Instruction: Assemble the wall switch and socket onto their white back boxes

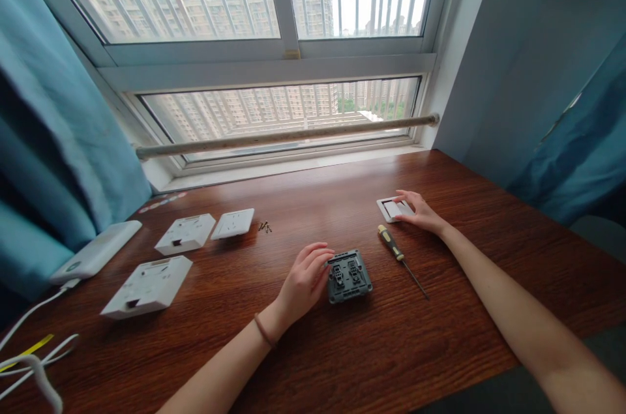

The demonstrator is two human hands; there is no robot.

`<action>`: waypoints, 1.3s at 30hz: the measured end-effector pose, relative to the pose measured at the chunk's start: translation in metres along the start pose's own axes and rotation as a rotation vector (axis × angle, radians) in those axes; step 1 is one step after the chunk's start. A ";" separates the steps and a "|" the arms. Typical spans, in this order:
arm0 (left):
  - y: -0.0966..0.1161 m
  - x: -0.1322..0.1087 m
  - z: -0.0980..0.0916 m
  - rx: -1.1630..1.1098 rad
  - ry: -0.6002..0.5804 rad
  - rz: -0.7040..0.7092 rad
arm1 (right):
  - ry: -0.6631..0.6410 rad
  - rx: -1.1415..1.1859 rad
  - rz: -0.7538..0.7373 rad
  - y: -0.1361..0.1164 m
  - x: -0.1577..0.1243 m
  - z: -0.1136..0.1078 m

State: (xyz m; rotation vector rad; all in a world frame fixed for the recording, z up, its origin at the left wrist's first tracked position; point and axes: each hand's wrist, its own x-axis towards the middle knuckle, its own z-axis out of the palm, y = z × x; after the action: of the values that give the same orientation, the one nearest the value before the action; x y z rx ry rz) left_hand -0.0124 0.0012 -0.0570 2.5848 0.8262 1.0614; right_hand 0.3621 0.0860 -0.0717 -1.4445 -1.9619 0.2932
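Fingers of my left hand [304, 278] curl against the grey switch module [349, 278] while my right hand [424, 213] straddles the white switch plate [392, 208], pinching unclear in both, seemingly a pickup that calls for gripping the plate's edges.

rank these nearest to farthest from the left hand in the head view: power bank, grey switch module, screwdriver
1. Grey switch module: immediately right of the left hand.
2. Screwdriver: farther right, past the module.
3. Power bank: far left, beside the curtain.
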 end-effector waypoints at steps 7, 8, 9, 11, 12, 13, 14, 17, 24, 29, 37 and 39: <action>0.000 0.000 0.004 -0.025 0.086 -0.124 | 0.160 0.252 0.023 -0.034 -0.004 0.002; 0.001 0.000 0.004 -0.027 0.098 -0.174 | 0.159 0.353 0.007 -0.047 -0.007 0.006; 0.002 0.000 0.004 -0.030 0.106 -0.235 | 0.139 0.426 -0.021 -0.062 -0.010 0.010; 0.005 0.001 0.004 -0.045 0.120 -0.379 | 0.055 0.520 -0.098 -0.095 -0.019 0.020; 0.007 0.001 0.003 -0.068 0.128 -0.451 | -0.013 0.540 -0.142 -0.111 -0.025 0.026; 0.009 0.002 0.003 -0.106 0.133 -0.517 | -0.095 0.548 -0.179 -0.126 -0.031 0.031; 0.011 0.002 0.003 -0.162 0.133 -0.578 | -0.138 0.548 -0.201 -0.139 -0.037 0.036; 0.017 0.002 0.004 -0.393 0.102 -0.711 | -0.173 0.479 -0.233 -0.163 -0.053 0.050; 0.022 0.002 0.010 -0.745 0.037 -0.918 | -0.187 0.381 -0.221 -0.170 -0.063 0.067; 0.024 0.004 0.010 -0.854 0.025 -0.968 | -0.222 0.342 -0.214 -0.172 -0.065 0.070; 0.025 0.004 0.011 -0.904 0.049 -0.938 | -0.231 0.333 -0.192 -0.171 -0.068 0.075; 0.024 0.002 0.012 -0.919 0.056 -0.934 | -0.216 0.347 -0.151 -0.170 -0.068 0.076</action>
State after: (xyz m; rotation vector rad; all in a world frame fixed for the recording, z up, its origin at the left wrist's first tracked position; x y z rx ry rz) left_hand 0.0072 -0.0165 -0.0546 1.1932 1.0464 0.8765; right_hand 0.1959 -0.0220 -0.0623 -1.0733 -2.0523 0.7074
